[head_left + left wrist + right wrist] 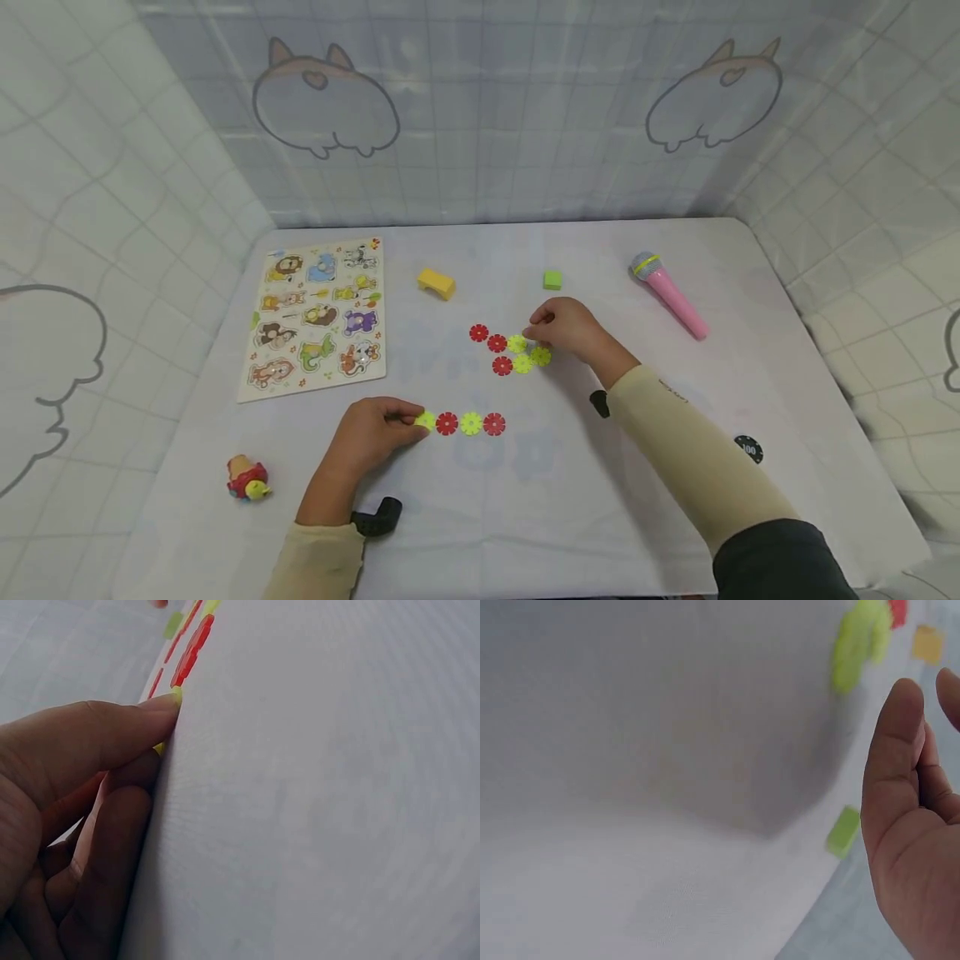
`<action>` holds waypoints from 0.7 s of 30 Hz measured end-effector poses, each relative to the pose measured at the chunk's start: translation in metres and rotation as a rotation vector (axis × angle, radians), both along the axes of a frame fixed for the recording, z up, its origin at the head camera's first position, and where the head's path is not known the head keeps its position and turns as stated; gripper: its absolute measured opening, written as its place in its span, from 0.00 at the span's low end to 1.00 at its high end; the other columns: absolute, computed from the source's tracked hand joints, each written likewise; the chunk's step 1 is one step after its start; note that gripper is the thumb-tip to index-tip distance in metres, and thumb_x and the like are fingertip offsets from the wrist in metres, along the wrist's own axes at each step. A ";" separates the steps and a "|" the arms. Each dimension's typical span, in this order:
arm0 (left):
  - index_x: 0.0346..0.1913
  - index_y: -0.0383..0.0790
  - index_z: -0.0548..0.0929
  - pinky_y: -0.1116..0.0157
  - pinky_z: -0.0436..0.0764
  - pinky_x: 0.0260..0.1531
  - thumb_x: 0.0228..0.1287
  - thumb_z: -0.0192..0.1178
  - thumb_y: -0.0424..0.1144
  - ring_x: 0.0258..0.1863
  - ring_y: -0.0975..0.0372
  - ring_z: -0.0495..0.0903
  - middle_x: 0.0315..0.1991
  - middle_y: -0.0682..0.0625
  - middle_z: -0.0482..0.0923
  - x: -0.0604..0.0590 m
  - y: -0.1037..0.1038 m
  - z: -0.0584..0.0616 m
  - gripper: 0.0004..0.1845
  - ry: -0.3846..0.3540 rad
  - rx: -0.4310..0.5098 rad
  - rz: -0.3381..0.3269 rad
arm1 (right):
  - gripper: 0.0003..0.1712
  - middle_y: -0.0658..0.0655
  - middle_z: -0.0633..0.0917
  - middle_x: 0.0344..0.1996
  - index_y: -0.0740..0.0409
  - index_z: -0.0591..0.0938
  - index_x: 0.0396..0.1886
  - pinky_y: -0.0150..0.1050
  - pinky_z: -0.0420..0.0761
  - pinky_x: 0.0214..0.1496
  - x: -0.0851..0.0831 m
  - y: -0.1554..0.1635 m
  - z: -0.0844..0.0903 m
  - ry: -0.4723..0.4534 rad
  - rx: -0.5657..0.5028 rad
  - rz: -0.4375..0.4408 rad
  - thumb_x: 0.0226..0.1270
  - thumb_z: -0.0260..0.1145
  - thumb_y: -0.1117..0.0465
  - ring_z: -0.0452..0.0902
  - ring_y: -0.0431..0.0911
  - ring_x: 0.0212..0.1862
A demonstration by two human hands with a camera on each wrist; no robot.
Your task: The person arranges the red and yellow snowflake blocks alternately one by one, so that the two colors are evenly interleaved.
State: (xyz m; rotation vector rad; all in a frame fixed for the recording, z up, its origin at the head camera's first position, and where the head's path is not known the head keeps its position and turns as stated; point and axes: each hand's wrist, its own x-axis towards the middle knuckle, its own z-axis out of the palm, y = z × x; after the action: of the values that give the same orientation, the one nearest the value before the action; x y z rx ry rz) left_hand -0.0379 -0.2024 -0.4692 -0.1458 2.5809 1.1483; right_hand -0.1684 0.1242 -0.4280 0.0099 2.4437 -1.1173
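Row of four snowflake discs [470, 423] is lying lengthwise just below frame centre, running rightward from the left hand [371, 433] pinching its yellow end; right hand [564, 325], seemingly fingering the upper disc cluster [513, 350].

Animal puzzle board [315, 317], yellow block [437, 283], green cube [552, 280], pink toy microphone [667, 295], small toy figure [247, 478], white table [787, 350].

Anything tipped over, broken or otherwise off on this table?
Nothing broken or spilled. Only the small toy figure at the near left corner seems to lie on its side. The left hand pinches the end of the disc chain; the right hand is at the loose disc cluster.
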 end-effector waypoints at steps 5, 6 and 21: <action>0.43 0.48 0.94 0.61 0.80 0.38 0.52 0.82 0.39 0.34 0.62 0.81 0.32 0.56 0.84 -0.001 0.000 0.000 0.13 -0.010 -0.008 0.003 | 0.19 0.56 0.83 0.41 0.60 0.84 0.46 0.41 0.78 0.43 -0.014 -0.003 -0.012 0.024 0.094 0.034 0.64 0.77 0.53 0.78 0.49 0.42; 0.43 0.47 0.94 0.61 0.80 0.38 0.52 0.81 0.39 0.34 0.63 0.81 0.32 0.57 0.84 -0.002 0.000 0.000 0.13 -0.009 -0.008 0.000 | 0.19 0.56 0.84 0.40 0.60 0.84 0.45 0.41 0.78 0.43 -0.015 -0.005 -0.014 0.037 0.121 0.056 0.63 0.78 0.53 0.78 0.49 0.42; 0.42 0.47 0.94 0.62 0.80 0.37 0.52 0.82 0.38 0.34 0.63 0.82 0.33 0.56 0.84 0.000 0.001 0.002 0.14 -0.009 0.004 0.007 | 0.13 0.54 0.83 0.36 0.59 0.84 0.41 0.40 0.78 0.39 -0.012 -0.023 -0.015 0.068 0.294 0.136 0.67 0.76 0.55 0.77 0.48 0.39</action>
State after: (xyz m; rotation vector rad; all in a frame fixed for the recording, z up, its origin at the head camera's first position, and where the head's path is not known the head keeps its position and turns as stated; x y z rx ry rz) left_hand -0.0383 -0.2010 -0.4668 -0.1588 2.5725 1.1529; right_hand -0.1802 0.1014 -0.4428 -0.1032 2.6043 -0.7044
